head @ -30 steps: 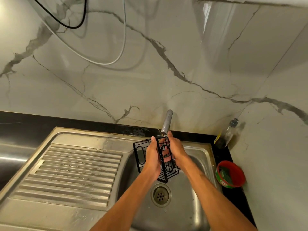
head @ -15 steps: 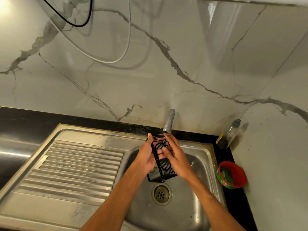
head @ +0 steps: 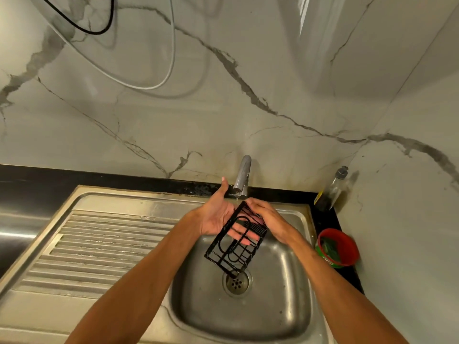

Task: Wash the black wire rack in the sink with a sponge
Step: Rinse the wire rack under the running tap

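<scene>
Wire rack point(head: 257, 229), now flatter, across flat-open left hand point(head: 215, 217), top in curled right hand point(head: 269, 219)

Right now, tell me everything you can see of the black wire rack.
The black wire rack is a rectangular tray of thin dark wire with raised sides, close bars at one end. It is held tilted above the sink, low end over the drain. The left hand lies flat beneath it; the right hand grips its upper end by the faucet.
</scene>
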### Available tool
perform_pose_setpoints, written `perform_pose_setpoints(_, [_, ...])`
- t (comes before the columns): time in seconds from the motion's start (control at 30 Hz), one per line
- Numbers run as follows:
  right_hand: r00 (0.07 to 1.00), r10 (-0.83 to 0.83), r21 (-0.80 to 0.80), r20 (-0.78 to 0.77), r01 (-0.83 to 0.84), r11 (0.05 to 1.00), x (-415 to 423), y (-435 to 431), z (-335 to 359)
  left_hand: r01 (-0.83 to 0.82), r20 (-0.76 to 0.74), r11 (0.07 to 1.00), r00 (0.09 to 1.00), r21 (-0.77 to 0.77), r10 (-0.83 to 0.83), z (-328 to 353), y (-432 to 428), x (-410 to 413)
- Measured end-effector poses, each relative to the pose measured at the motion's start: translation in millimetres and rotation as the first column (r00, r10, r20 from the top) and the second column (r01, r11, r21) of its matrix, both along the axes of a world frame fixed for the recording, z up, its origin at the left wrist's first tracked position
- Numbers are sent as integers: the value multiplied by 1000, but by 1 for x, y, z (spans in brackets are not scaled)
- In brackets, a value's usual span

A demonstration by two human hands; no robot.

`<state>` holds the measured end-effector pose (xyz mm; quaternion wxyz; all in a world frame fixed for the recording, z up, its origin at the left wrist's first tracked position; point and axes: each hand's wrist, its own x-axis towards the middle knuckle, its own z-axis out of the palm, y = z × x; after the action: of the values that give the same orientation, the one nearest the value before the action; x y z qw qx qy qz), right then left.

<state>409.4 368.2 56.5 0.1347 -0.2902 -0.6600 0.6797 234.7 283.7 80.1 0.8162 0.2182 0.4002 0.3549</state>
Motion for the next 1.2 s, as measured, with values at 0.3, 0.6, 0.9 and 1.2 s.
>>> perform_pose_setpoints(0.3, [953,-302,-157,-10,297,942,2,13,-38,53,-619,994,785,90,14,-16,3,-35])
perform_pose_setpoints(0.6, [873,-485,97,52,479,872,-6,21,-50,-151,-627,924,696,350,351,-57,1,-30])
perform_pose_setpoints(0.9, [845,-379,913,377,-272,304,-20,-27,-56,-148,-617,896,678,419,400,-56,11,-22])
perform_pose_setpoints(1.2, [840,-412,893,354,-174,414,-9,-14,-54,-132,-668,939,671,318,321,-39,6,-14])
